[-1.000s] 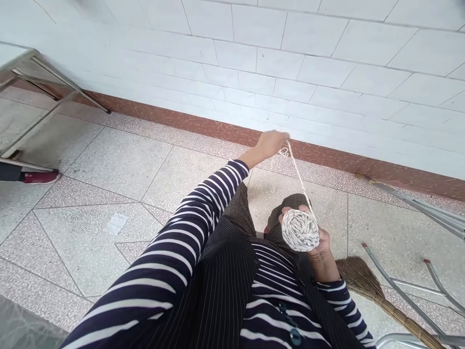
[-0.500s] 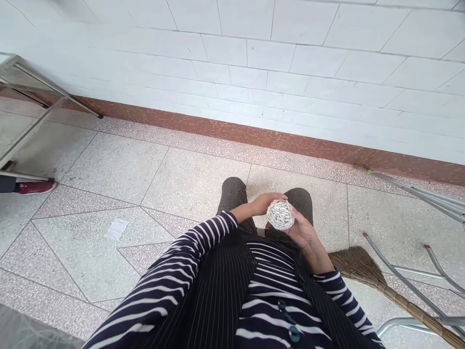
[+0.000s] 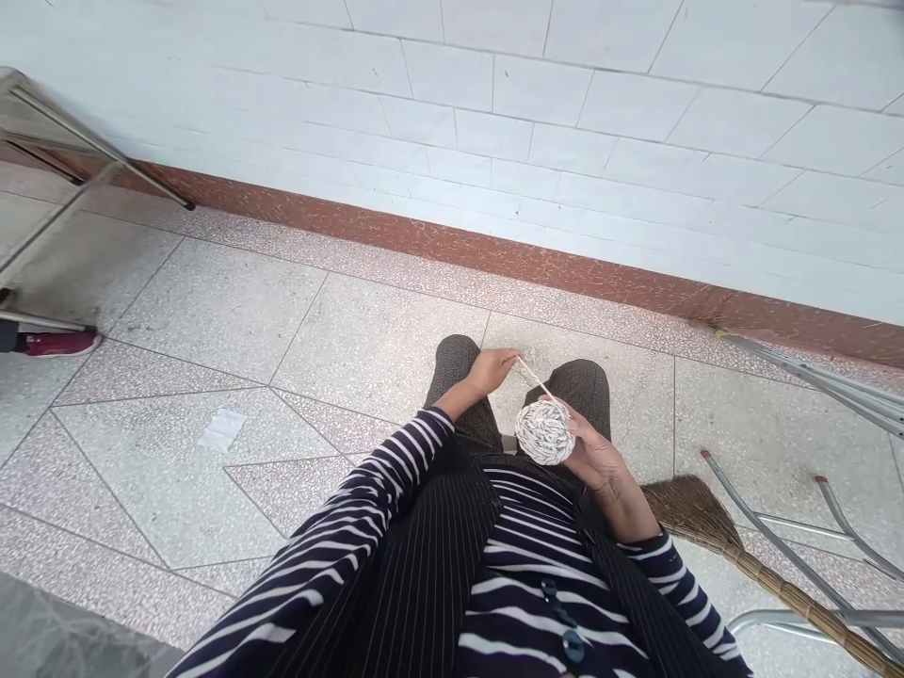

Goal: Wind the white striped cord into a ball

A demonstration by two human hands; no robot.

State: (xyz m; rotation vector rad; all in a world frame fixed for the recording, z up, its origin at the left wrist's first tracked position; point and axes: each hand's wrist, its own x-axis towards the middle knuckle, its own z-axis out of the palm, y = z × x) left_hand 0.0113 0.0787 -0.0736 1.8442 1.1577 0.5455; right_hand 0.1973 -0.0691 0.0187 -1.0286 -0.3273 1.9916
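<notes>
Over my lap, my right hand [image 3: 597, 463] grips a small round woven piece [image 3: 544, 433], white with dark flecks and braided like cord or twisted paper. Its underside and the fingertips behind it are hidden. A thin pale strand [image 3: 535, 378] runs taut from its upper edge to my left hand [image 3: 492, 370]. The fingers of that hand are pinched on the strand's far end, up and left of the woven piece, between my knees.
A straw broom [image 3: 706, 513] lies at right beside metal chair legs [image 3: 766, 541]. Folded metal tubing [image 3: 819, 377] leans near the tiled wall [image 3: 543, 104]. On the left are a metal-framed table [image 3: 91, 132], a person's red shoe [image 3: 63, 342] and a white paper [image 3: 222, 429] on the floor.
My left hand has moved off the woven piece, up and to the left, drawing the strand out straight. My right hand keeps hold and has dipped slightly.
</notes>
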